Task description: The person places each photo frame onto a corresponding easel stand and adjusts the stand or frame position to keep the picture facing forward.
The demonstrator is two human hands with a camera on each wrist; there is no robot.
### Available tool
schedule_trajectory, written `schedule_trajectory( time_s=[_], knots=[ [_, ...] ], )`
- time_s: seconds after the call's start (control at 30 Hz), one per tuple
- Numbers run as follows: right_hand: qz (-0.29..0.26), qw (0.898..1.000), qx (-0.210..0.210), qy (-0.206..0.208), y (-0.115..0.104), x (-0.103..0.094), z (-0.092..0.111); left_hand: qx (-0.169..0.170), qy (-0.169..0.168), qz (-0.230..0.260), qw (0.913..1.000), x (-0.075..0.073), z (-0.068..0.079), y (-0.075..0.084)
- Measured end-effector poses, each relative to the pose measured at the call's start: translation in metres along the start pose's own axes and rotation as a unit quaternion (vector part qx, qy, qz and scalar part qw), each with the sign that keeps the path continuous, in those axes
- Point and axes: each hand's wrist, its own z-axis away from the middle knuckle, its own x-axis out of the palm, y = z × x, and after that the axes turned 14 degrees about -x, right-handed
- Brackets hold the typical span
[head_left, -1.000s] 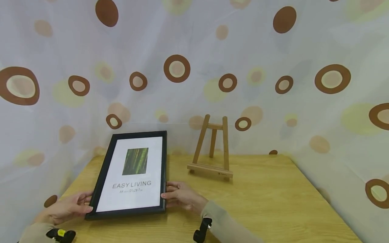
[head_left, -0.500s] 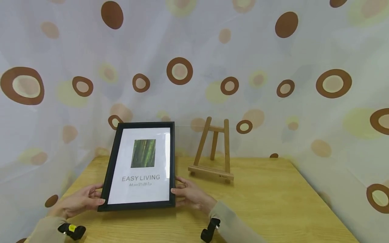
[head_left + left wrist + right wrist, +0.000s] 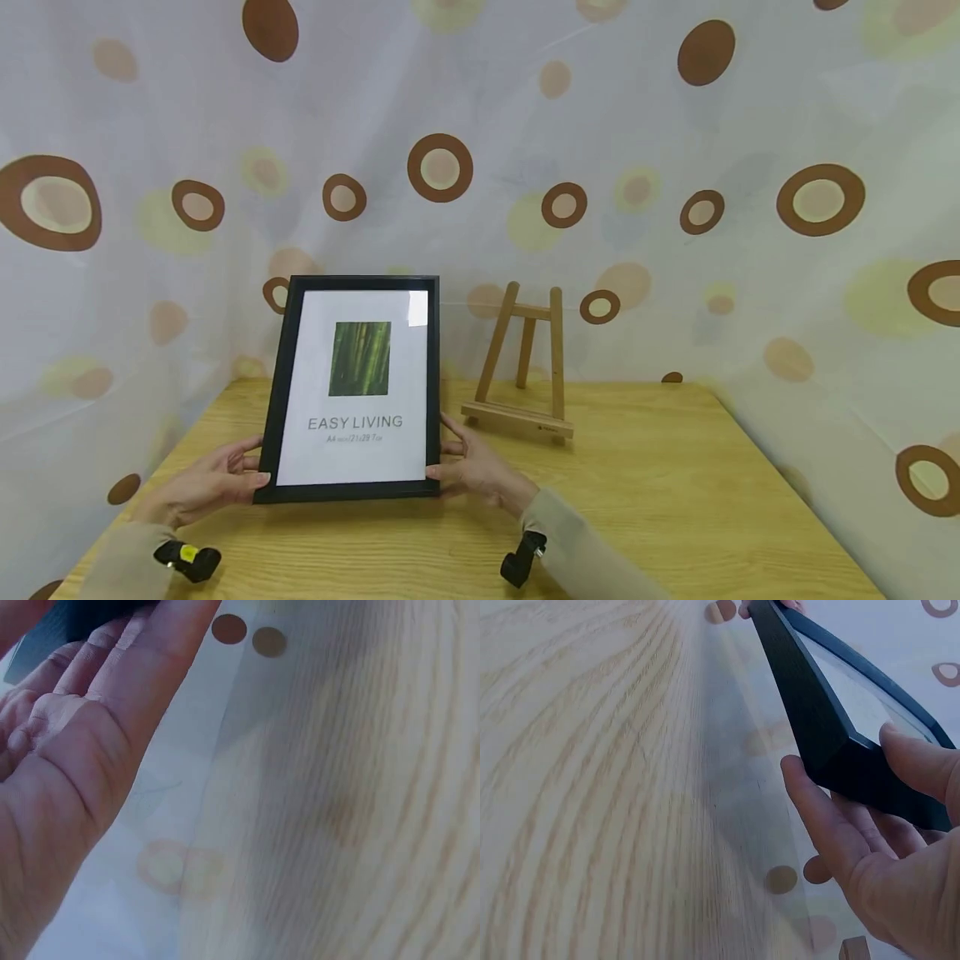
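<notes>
A black picture frame (image 3: 432,375) with a white insert reading "EASY LIVING" and a small green picture is held up, tilted back, over the left part of the table. My left hand (image 3: 213,483) grips its lower left side, thumb on the front. On the lower right side my right hand (image 3: 480,471) holds it the same way, thumb on the front edge and fingers behind. The right wrist view shows the frame's thick black corner (image 3: 832,750) between thumb and fingers. In the left wrist view the left palm (image 3: 75,757) shows, with a dark bit of the frame beyond the fingers.
A small wooden easel (image 3: 557,358) stands to the right of the frame, its ledge facing forward. The wooden table (image 3: 675,483) reaches back to a white curtain (image 3: 495,92) printed with brown rings and dots. Both wrists wear black camera mounts.
The picture frame has risen and shifted right, and it stands more upright than before. Both hands have moved with it, keeping their grip. The easel has stayed in place.
</notes>
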Motion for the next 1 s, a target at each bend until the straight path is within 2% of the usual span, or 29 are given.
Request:
schedule_trajectory(
  time_s=[0.1, 0.23, 0.33, 0.5, 0.77, 1.0],
  knots=[
    [0.015, 1.000, -0.011, 0.001, -0.001, -0.005, 0.001, 0.009, 0.005, 0.002, 0.9999, 0.005, -0.003, 0.002],
    [0.020, 1.000, -0.017, 0.002, -0.002, -0.012, 0.003, 0.039, -0.019, 0.002, 0.9990, 0.011, -0.009, 0.007],
    [0.014, 1.000, -0.017, 0.000, -0.002, -0.017, 0.004, 0.045, -0.026, 0.002, 0.9986, 0.014, -0.013, 0.010],
    [0.008, 0.999, -0.032, 0.001, -0.002, -0.025, 0.006, 0.046, -0.011, 0.005, 0.9989, 0.020, -0.019, 0.013],
    [0.017, 0.998, -0.067, 0.012, -0.007, -0.039, 0.006, 0.070, 0.023, 0.008, 0.9973, 0.029, -0.037, 0.022],
    [0.029, 0.997, -0.069, 0.035, -0.011, -0.049, 0.010, 0.083, 0.040, 0.029, 0.9953, 0.040, -0.053, 0.028]
  ],
)
